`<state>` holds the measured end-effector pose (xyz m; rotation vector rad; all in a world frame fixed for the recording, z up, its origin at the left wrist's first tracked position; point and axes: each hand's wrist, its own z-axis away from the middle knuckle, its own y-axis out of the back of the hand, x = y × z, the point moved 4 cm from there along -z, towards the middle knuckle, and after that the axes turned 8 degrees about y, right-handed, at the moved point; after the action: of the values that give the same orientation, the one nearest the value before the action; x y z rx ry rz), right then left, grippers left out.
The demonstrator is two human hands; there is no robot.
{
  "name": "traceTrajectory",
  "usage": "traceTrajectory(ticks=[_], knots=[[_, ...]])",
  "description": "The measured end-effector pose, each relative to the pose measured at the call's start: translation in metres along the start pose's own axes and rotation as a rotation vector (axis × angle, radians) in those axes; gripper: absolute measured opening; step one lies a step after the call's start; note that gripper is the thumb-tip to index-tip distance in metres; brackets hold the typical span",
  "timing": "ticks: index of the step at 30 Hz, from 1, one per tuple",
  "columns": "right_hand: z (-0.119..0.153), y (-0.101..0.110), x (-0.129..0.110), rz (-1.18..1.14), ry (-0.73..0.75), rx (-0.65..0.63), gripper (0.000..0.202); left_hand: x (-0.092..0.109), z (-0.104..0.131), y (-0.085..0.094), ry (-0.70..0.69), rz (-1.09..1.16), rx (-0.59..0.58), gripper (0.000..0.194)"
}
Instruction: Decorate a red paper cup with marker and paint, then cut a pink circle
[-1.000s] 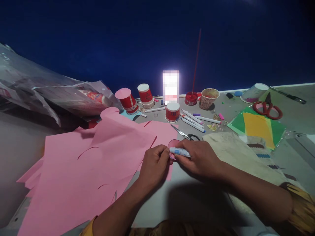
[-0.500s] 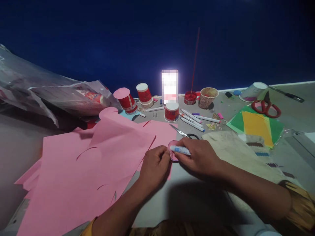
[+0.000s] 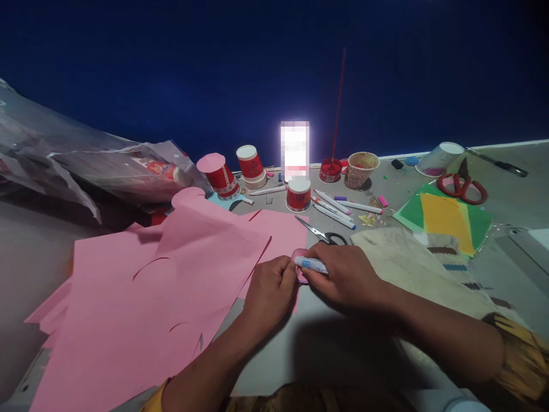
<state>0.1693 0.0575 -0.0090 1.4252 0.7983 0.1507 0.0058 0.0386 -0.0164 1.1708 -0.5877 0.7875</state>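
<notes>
Between my hands is a small round pink piece (image 3: 300, 276) with a dark purple edge. My left hand (image 3: 273, 286) pinches its left edge between thumb and fingers. A white and blue glue stick (image 3: 312, 264) is gripped in my right hand (image 3: 343, 274), its tip against the pink piece. Large pink paper sheets (image 3: 128, 303) lie to the left and partly under my left hand. Small scissors with black handles (image 3: 319, 231) rest just beyond my right hand.
Red paper cups (image 3: 299, 195), a lit phone (image 3: 295, 150), markers (image 3: 334, 216) and a patterned cup (image 3: 361, 170) stand or lie behind. To the right are red-handled scissors (image 3: 462, 187), green and yellow sheets (image 3: 448, 220) and a pale cloth (image 3: 386, 252). A plastic bag (image 3: 107, 166) is at left.
The glue stick and my right hand have shifted slightly left over the pink piece. My left hand keeps its hold. The view has moved very slightly.
</notes>
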Motion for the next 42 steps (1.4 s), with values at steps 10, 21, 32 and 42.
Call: traceTrajectory(ticks=[10, 21, 32, 42], knots=[[-0.0006, 0.0, 0.0034, -0.033, -0.018, 0.056, 0.024, -0.0002, -0.0001, 0.0, 0.017, 0.015, -0.028, 0.036], [-0.0002, 0.0022, -0.0021, -0.01, 0.004, 0.007, 0.025, 0.0013, -0.0005, 0.002, -0.014, 0.064, -0.048, 0.033], [-0.0021, 0.0042, 0.0008, 0.019, -0.06, 0.041, 0.025, 0.0035, 0.0033, -0.0009, -0.033, 0.032, -0.017, 0.036], [-0.0021, 0.0003, 0.0013, -0.039, -0.047, -0.002, 0.028, 0.0038, -0.0012, 0.0022, -0.015, 0.102, -0.041, 0.031]])
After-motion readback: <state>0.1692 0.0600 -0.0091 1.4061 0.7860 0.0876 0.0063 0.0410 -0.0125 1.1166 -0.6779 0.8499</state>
